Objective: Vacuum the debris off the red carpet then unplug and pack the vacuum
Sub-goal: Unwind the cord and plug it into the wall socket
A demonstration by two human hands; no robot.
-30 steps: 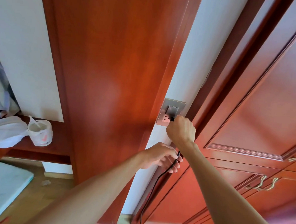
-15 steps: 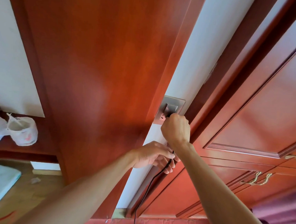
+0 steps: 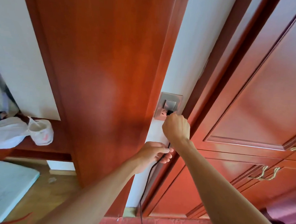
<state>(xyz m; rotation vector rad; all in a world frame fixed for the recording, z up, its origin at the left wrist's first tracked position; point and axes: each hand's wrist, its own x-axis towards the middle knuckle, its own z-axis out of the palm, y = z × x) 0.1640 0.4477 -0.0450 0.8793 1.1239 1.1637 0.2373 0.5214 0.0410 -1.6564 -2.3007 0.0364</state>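
Note:
A grey wall socket sits on a narrow white wall strip between red wooden panels. My right hand grips the black plug at the socket's lower part; whether the plug is seated I cannot tell. Below it, my left hand holds the thin black cord, which hangs down to the red carpet at the bottom edge. The vacuum itself is out of view.
Red cabinet doors with brass handles fill the right side. White plastic bags lie on a low wooden shelf at left. A pale mat lies on the wooden floor below the shelf.
The view has swung slightly, shifting the scene. Both hands stay at the socket and cord, the right still on the plug.

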